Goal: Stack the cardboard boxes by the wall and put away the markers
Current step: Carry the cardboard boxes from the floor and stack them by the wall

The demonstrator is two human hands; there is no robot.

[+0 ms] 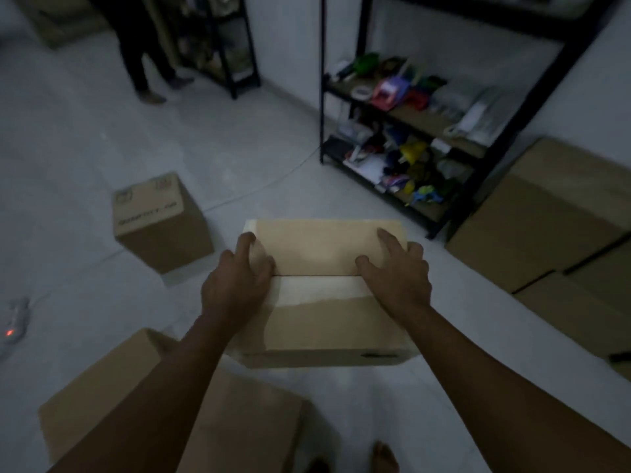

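A closed cardboard box [317, 322] is in front of me at the middle of the view, above the pale floor. My left hand [235, 285] grips its top left corner, fingers curled over the edge. My right hand [397, 274] lies on the top right, fingers spread over the lid and edge. A smaller printed cardboard box [160, 223] stands on the floor to the left. Another cardboard box [170, 404] lies near my feet at the lower left. A group of cardboard boxes [553, 227] sits by the wall on the right. No markers can be made out.
A black shelving rack [478, 172] with cluttered colourful items stands by the wall ahead right. A second rack [232, 63] is further back, with another person's legs [143, 63] beside it. A power strip with a red light [13, 322] lies at the left edge.
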